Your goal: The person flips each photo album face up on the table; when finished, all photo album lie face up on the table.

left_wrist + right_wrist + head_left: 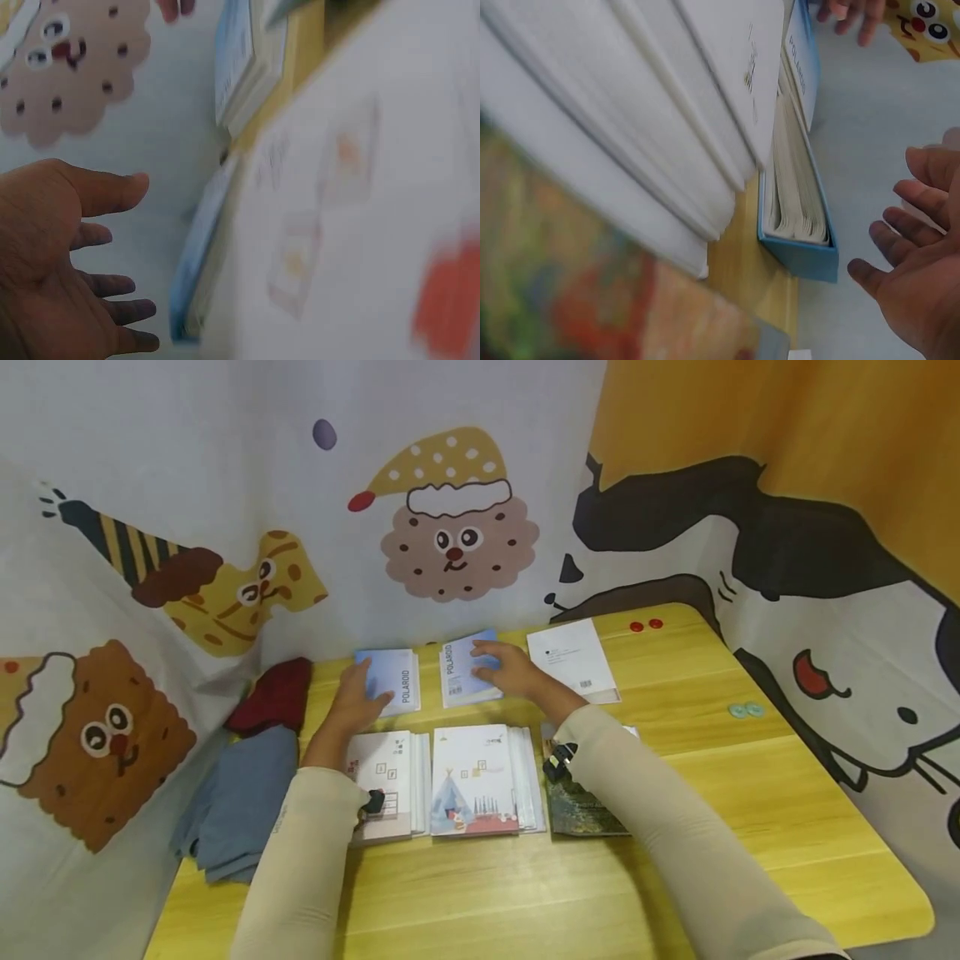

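Two blue albums marked "POLAROID" lie in the back row on the table. My left hand (356,700) is spread above the left blue album (392,667), its thumb and fingers apart. Over the other blue album (459,683) hovers my right hand (516,672). Both the left hand (37,255) in the left wrist view and the right hand (922,247) in the right wrist view have loose, parted fingers with nothing between them. Page edges of a blue album (799,259) show in the right wrist view. Under the forearms, the front row has white albums (476,756) and a dark-covered album (585,818), partly hidden.
A white booklet (576,664) lies at the back, right of the blue albums. Red discs (647,626) and pale green discs (746,711) sit near the right edge. Dark red cloth (273,697) and blue-grey cloth (243,802) lie at left. A printed curtain (300,393) hangs behind.
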{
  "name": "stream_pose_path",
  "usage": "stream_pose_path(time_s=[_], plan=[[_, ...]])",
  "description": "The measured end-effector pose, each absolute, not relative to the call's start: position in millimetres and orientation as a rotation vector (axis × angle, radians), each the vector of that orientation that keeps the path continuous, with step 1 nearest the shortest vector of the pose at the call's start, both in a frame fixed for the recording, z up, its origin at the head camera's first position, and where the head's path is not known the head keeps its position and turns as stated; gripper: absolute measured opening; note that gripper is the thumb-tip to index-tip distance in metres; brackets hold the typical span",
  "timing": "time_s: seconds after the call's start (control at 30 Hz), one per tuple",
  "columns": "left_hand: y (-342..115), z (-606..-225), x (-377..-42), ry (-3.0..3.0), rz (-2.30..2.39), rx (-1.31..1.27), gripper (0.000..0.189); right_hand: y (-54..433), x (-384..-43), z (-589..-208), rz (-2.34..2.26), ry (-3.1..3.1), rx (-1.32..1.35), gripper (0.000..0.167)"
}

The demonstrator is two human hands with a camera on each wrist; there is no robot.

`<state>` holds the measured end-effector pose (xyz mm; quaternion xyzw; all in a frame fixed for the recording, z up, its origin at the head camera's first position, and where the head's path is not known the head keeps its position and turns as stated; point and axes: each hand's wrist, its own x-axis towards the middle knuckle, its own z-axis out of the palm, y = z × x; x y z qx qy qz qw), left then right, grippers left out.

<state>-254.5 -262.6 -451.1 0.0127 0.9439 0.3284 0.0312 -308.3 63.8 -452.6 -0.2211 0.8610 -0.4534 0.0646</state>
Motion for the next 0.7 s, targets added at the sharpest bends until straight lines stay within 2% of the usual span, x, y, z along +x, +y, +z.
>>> stream_pose_path(time_s=[0.37, 0.7], plan=[[-189, -449, -262, 2.725, 0.96, 0.18, 0.091, 79, -315, -462, -1.252, 2.588, -0.495, 0.059], [-137, -458, -270, 2.695, 0.898, 0.299, 0.081, 90, -318, -464, -1.254, 2.448, -0.494, 0.066]])
